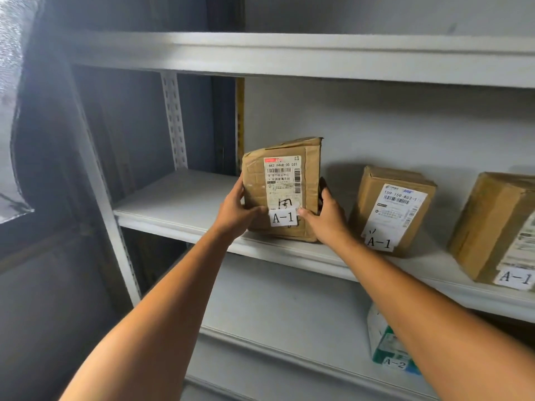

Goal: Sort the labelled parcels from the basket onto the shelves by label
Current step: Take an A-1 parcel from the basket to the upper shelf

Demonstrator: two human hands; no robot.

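A dented brown cardboard parcel (pixel 282 180) with a shipping label and a white "A-1" tag stands upright on the white middle shelf (pixel 179 206). My left hand (pixel 236 211) grips its left side, thumb on the front near the tag. My right hand (pixel 325 217) grips its right side. To its right on the same shelf stand two more brown parcels tagged "A-1": one (pixel 390 206) close by and one (pixel 495 230) at the frame's right edge. The basket is out of view.
On the shelf below, a white and green parcel tagged "A-2" (pixel 388 342) stands at the right. The top shelf board (pixel 289 53) runs overhead. A perforated white upright (pixel 173 120) and a grey wall bound the left end, with bare shelf left of the held parcel.
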